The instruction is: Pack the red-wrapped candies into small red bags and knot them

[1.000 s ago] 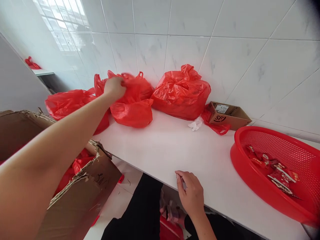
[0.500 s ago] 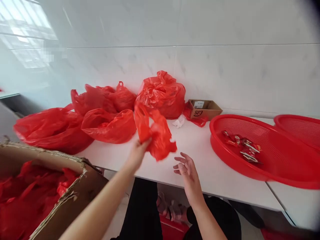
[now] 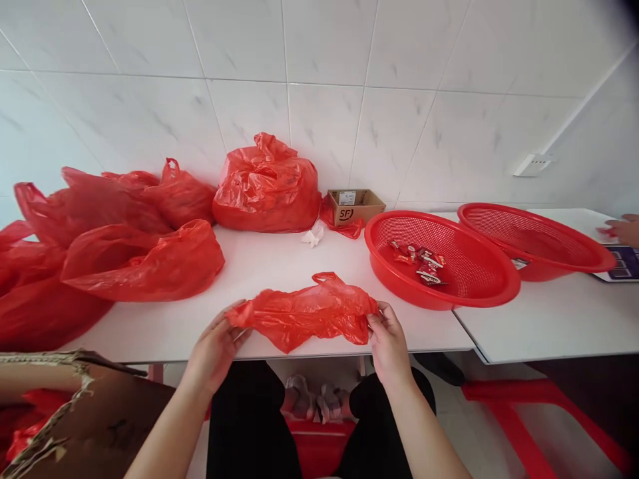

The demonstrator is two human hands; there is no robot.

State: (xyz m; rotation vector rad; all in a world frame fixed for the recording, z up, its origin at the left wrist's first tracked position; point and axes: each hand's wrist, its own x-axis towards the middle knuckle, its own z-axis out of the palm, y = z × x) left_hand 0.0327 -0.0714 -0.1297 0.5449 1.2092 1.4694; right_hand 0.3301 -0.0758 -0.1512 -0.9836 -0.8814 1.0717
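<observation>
A crumpled red plastic bag (image 3: 309,313) is stretched sideways between my two hands, just over the table's front edge. My left hand (image 3: 217,346) grips its left end between thumb and fingers. At the other end, my right hand (image 3: 387,336) pinches the bag's right side. Beyond the right hand stands a red plastic basket (image 3: 479,266) with several small wrapped snack packets (image 3: 424,263) at its bottom. A wide-mouthed red bag (image 3: 164,276) lies on the table beyond my left hand.
Full red bags (image 3: 267,186) line the tiled wall. Near them are a small cardboard box (image 3: 354,207) and a crumpled white tissue (image 3: 313,234). A large carton (image 3: 114,412) stands at lower left. A second red basket (image 3: 549,256) and another person's hand (image 3: 626,229) are at right.
My right hand has taken hold of the red bag, which my left hand alone held before. The bag is lower and spread sideways. My view has turned to the right.
</observation>
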